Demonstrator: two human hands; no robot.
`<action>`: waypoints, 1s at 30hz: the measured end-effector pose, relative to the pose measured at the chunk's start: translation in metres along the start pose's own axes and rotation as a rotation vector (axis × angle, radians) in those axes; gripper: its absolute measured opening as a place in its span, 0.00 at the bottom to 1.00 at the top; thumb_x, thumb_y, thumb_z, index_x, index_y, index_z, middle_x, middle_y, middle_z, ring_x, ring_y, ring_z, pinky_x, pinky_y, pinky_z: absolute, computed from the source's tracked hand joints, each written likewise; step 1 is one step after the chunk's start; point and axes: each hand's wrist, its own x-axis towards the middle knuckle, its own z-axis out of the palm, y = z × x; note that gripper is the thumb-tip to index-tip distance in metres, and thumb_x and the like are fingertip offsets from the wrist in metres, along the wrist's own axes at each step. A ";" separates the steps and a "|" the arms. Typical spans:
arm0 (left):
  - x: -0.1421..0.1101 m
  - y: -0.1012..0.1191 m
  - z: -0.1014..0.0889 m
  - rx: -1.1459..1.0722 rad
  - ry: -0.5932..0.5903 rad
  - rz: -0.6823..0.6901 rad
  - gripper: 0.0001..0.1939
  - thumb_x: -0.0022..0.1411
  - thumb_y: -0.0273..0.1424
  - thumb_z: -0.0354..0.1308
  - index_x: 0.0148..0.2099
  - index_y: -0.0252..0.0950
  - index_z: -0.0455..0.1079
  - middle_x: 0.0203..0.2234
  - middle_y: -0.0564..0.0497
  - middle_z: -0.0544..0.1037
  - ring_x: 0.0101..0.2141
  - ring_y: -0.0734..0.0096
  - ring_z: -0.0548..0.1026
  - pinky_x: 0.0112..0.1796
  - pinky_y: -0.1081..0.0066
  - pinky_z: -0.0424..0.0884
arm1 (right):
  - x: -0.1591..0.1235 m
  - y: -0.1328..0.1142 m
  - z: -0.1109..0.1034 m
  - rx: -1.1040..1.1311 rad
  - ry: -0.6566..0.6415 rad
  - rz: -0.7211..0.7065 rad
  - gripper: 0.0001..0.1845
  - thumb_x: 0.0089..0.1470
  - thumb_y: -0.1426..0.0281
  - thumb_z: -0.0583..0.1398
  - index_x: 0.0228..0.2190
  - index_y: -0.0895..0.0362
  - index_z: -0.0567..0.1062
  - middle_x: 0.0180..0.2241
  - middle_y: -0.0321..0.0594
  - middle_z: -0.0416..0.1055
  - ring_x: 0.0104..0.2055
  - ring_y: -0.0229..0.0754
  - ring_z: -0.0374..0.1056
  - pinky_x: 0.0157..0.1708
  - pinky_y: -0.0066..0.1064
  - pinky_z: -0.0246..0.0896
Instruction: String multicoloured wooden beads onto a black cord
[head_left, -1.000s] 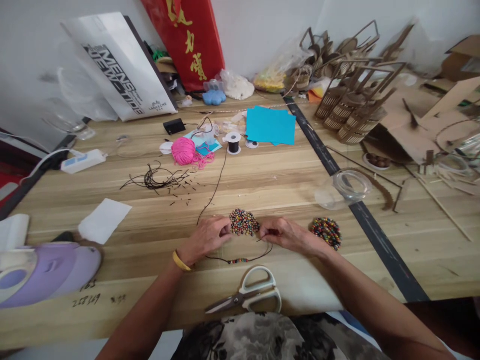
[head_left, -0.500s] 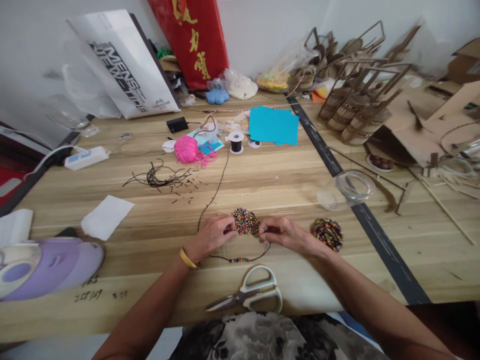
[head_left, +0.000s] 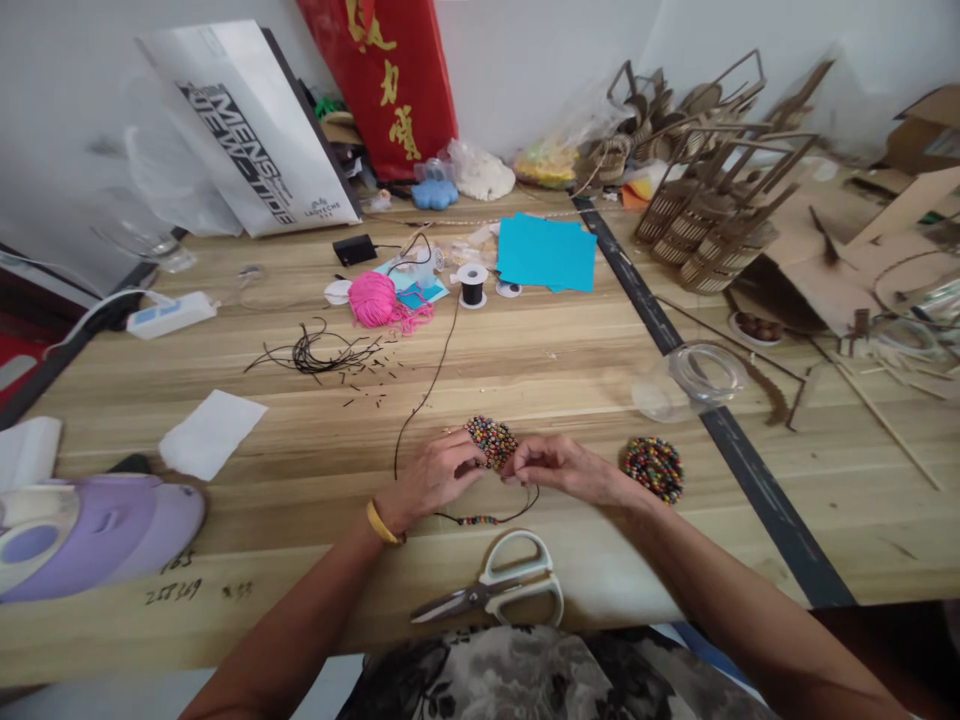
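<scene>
Black cord [head_left: 525, 508] sags on the person's side of the pile [head_left: 491, 440]; if its end slips, I'd expect the strung beads [head_left: 478, 520] to slide off. It runs up to the right hand [head_left: 561, 467], pinching it right of the pile. The left hand [head_left: 433, 475] curls at the pile's left, grip unclear.

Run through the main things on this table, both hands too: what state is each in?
Left hand, fingers bent, grip unclear
Right hand, fingertips pinched, apparently holding black cord
Black cord, sagging, several beads threaded
Bead pile, heaped by the hands
Spool, upright, partly wound
Pink yarn, balled, some strands loose
Blue sheets, stacked flat
Scissors, lying flat, blades seemingly nearly shut
</scene>
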 end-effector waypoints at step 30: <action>0.003 0.013 0.006 -0.566 0.118 -0.258 0.03 0.55 0.27 0.60 0.32 0.32 0.73 0.25 0.49 0.76 0.27 0.73 0.72 0.32 0.73 0.69 | 0.000 -0.006 0.007 -0.090 0.193 -0.041 0.14 0.52 0.61 0.62 0.28 0.60 0.73 0.24 0.34 0.66 0.26 0.33 0.58 0.27 0.27 0.53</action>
